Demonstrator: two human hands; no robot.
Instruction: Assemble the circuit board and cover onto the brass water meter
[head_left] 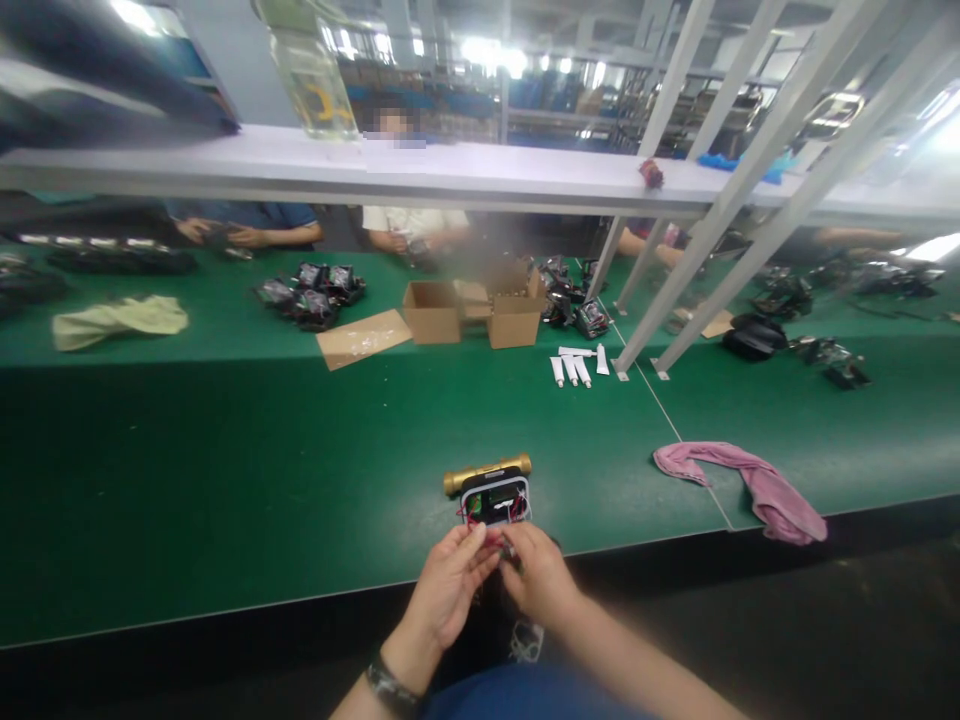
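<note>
Left hand (pixel 454 580) and right hand (pixel 541 572) meet at the near edge of the green bench (pixel 262 480): the left's fingertips pinch red wires (pixel 493 537), the right's close on a small part (pixel 508 552), too blurred to identify. Just beyond the grip lies the open-topped device (pixel 495 498), probably this near because its leads are short. On its far side a brass pipe (pixel 487 473) lies crosswise, likely steadying it. Farther, right of the grip, white tubes (pixel 571 370) lie grouped, apparently clear of the work; beyond stand open cartons (pixel 514 322).
</note>
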